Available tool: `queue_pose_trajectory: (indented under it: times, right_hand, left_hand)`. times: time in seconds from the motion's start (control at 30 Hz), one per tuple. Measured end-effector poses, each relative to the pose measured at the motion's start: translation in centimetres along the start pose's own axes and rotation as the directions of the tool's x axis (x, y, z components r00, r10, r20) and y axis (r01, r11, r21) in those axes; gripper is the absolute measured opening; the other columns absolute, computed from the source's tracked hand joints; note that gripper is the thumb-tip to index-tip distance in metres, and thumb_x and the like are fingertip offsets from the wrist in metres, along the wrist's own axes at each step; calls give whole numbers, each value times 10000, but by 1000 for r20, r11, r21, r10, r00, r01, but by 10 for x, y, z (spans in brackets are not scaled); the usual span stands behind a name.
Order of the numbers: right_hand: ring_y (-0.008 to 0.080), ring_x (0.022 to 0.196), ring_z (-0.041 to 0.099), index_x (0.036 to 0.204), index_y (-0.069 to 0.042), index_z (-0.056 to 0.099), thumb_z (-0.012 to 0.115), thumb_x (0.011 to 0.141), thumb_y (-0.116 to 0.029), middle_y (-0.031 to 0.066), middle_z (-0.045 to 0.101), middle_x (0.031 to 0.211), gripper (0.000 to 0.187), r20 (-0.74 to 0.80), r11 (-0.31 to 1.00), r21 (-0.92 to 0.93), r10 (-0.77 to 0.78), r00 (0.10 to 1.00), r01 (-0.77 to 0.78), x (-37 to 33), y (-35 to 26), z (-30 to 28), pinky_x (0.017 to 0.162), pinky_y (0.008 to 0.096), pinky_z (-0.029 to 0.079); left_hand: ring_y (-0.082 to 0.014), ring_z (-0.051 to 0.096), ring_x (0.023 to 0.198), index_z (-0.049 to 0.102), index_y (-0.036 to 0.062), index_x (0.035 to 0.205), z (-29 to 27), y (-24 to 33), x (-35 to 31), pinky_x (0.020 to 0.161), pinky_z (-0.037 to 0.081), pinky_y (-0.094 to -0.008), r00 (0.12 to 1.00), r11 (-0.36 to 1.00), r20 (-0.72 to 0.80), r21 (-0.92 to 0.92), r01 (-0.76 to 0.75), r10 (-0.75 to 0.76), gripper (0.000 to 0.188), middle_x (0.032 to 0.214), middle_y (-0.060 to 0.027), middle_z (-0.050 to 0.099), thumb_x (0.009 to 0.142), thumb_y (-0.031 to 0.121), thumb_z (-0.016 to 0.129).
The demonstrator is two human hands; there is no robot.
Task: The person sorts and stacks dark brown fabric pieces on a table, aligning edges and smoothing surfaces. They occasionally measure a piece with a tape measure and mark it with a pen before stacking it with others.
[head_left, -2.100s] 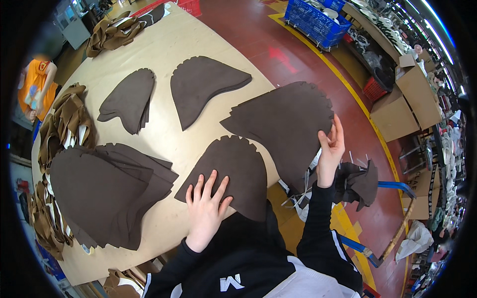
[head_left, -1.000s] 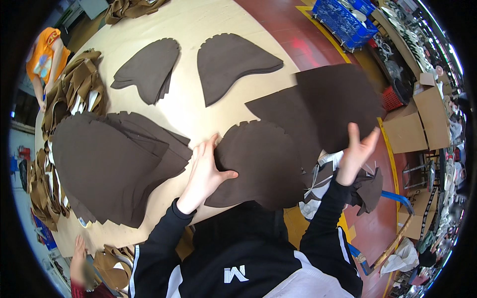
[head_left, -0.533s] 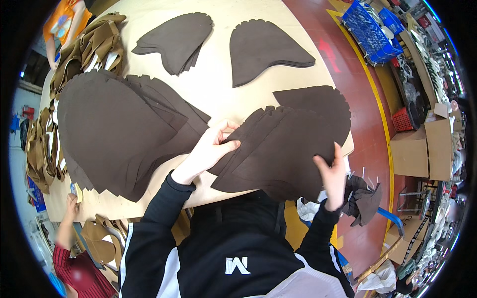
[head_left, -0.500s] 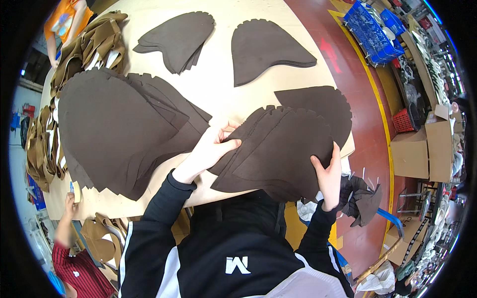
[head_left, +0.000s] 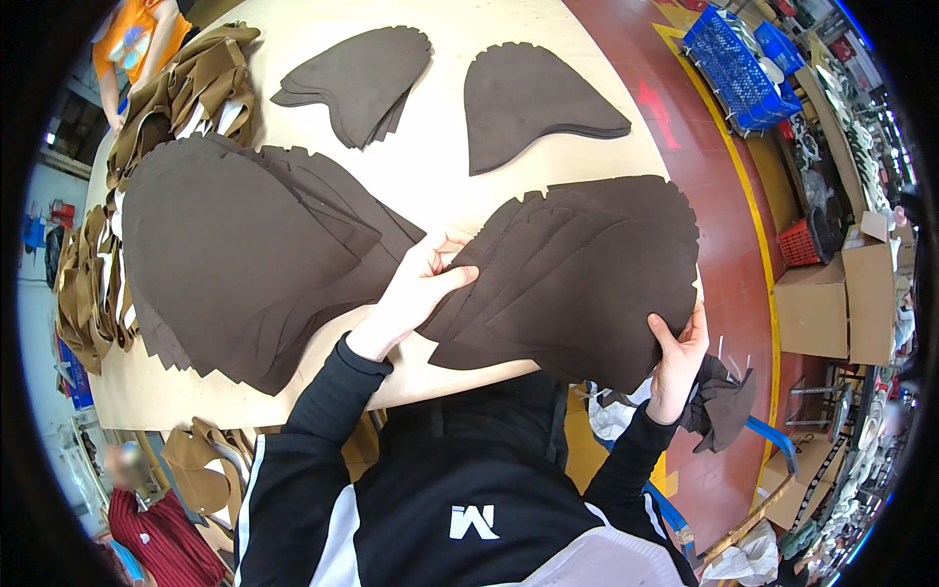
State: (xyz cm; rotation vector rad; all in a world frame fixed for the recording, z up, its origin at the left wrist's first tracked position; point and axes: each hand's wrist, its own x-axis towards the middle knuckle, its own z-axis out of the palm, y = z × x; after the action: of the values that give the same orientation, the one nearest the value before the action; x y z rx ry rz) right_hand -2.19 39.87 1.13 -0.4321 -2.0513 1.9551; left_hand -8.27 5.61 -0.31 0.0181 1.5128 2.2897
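A fanned stack of dark brown cut pieces with notched curved edges lies before me, at the table's near right. My left hand grips its left edge, thumb on top and fingers partly hidden beneath. On the right edge, my right hand holds the stack with its thumb on the upper face. To the left rests a larger fanned pile of the same brown pieces, close to my left wrist. Two smaller stacks lie farther off: a brown stack at the back middle and another brown stack to its right.
Lighter brown pieces are heaped along the table's left side. A person in orange stands at the far left, another in striped red at the lower left. Blue crates and cardboard boxes line the right.
My right hand has moved right, and the separate piece behind the held stack is now flush with it at the top right. The person in red has withdrawn a hand from the table edge.
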Motion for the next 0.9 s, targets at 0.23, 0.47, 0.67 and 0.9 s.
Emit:
queue_pose_trajectory:
  times: [0.23, 0.47, 0.67, 0.9]
  right_hand:
    - [182, 1129, 593, 1348, 28, 506, 721, 819, 64, 109, 633, 1214, 572, 149, 996, -54, 79, 986, -72, -6, 2, 21, 995, 306, 461]
    - [246, 1280, 530, 1442, 27, 446, 729, 845, -16, 152, 599, 1319, 663, 329, 933, -267, -146, 933, 240, -3, -3, 50, 1096, 340, 382]
    - [339, 1257, 568, 1390, 36, 530, 750, 883, -274, 251, 599, 1336, 634, -267, 723, -690, -208, 941, -36, 116, 32, -25, 1072, 394, 407]
    - [199, 964, 647, 1188, 5, 632, 731, 901, -78, 115, 683, 1084, 314, -322, 797, -412, -581, 747, 442, 105, 13, -24, 893, 324, 509]
  left_hand:
    - [-108, 599, 1075, 533, 39, 1301, -2, 9, -1, 980, 472, -291, 994, 987, -33, 118, 106, -103, 433, 1201, -64, 655, 901, 30, 698]
    - [-184, 467, 1299, 405, 11, 1496, 3, 15, -2, 1106, 368, -318, 987, 939, 70, 323, 114, -144, 772, 1445, -117, 506, 825, 58, 785]
    - [-205, 412, 1361, 381, 3, 1507, 18, 20, 2, 1157, 306, -326, 986, 973, 69, 189, 135, -150, 825, 1468, -122, 464, 784, -20, 778]
    - [-178, 473, 1301, 416, 6, 1488, 5, 11, -2, 1098, 386, -313, 997, 941, 63, 338, 27, -51, 661, 1408, -102, 530, 907, 86, 722]
